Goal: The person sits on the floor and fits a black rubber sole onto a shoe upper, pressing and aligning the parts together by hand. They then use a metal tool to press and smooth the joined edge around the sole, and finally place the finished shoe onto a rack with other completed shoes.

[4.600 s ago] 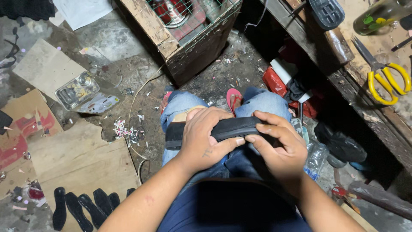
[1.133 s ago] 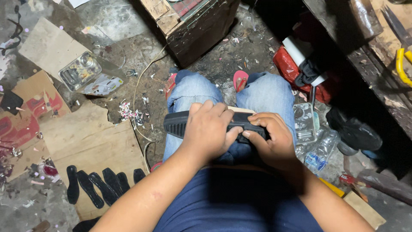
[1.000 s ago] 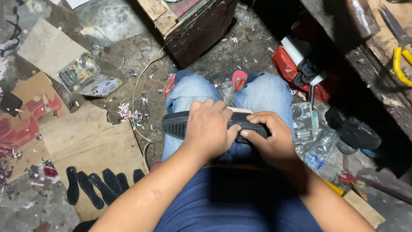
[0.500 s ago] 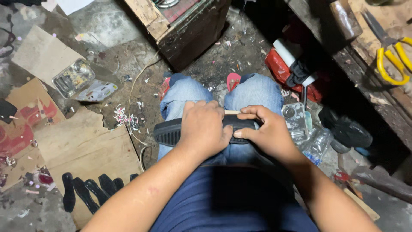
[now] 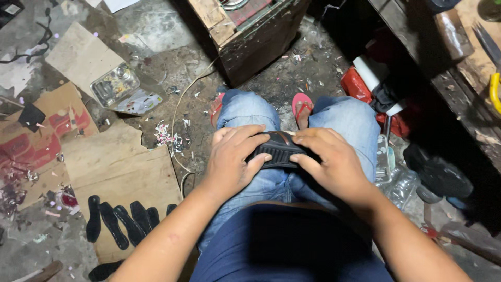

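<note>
Single head-worn view, steeply downward, close over the lap and littered floor.

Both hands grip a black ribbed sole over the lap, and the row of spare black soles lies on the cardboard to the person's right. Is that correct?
Not quite. The head view shows the left hand and right hand gripping the black ribbed sole over the lap, but the row of spare black soles lies on the cardboard to the person's left, not right.
</note>
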